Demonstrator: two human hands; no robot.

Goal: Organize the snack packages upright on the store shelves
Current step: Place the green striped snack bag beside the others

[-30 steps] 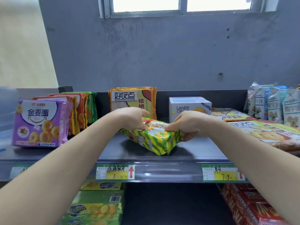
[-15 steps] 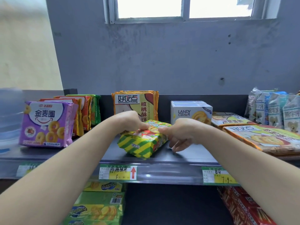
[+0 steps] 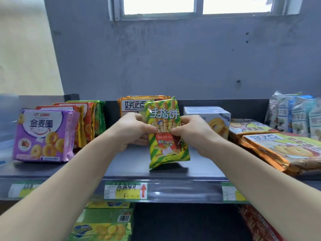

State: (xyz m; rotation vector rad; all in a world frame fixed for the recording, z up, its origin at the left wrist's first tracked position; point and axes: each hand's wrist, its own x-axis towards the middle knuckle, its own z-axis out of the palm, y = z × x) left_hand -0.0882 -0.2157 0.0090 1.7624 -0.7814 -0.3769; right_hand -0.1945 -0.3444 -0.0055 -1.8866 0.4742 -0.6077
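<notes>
A green-and-yellow striped foil snack bag [image 3: 166,134] stands upright near the front middle of the grey metal shelf [image 3: 132,164], its bottom edge on the shelf surface and its printed face turned toward the camera. The left hand [image 3: 133,131] pinches the bag's left edge at mid-height, thumb on the front and fingers closed behind it. The right hand [image 3: 192,132] does the same on the right edge, so each grip is closed on the bag from its own side.

Directly behind the bag, an orange-edged stack of flat biscuit packs [image 3: 133,106] stands upright against the dark back panel. Just right of that sits a white cardboard cookie box [image 3: 213,117]. To the left, a purple plastic pack of ring biscuits [image 3: 44,136] stands facing forward, with a row of orange and green packs [image 3: 88,119] upright behind it. On the right, two flat orange-trimmed biscuit packs [image 3: 284,152] lie on their backs, stacked and overlapping. Beyond them a row of pale blue and silver bags [image 3: 295,115] stands upright at the far right.

Price labels [image 3: 126,190] line the shelf's front edge. Green and yellow packs [image 3: 104,223] show on the shelf below.
</notes>
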